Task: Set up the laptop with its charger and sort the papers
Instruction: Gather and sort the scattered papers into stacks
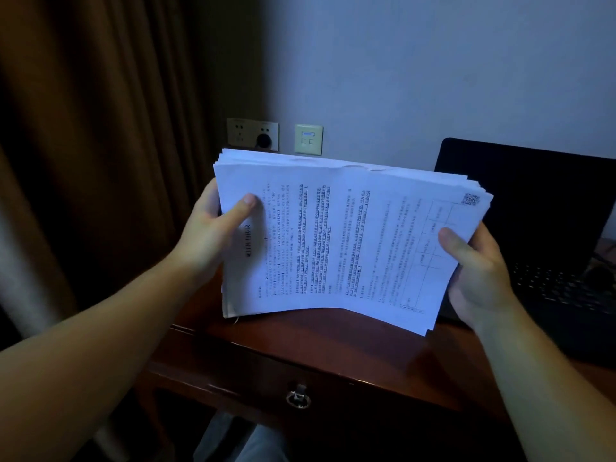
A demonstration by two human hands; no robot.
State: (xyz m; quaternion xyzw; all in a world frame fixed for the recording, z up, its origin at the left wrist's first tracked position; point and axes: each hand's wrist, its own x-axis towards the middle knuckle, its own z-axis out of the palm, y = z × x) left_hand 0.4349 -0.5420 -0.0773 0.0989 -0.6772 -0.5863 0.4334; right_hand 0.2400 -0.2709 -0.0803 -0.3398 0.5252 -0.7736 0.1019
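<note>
Hands grip the paper stack (350, 241) above the desk (333, 355); left hand (213, 235), right hand (480, 271), thumbs on top.

I hold the thick stack of printed papers (350, 241) above the table; the open black laptop (546, 235) sits right.

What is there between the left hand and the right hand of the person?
In the head view, the stack of papers spans the whole stretch between the left hand and the right hand; each hand grips one end of it.
</note>
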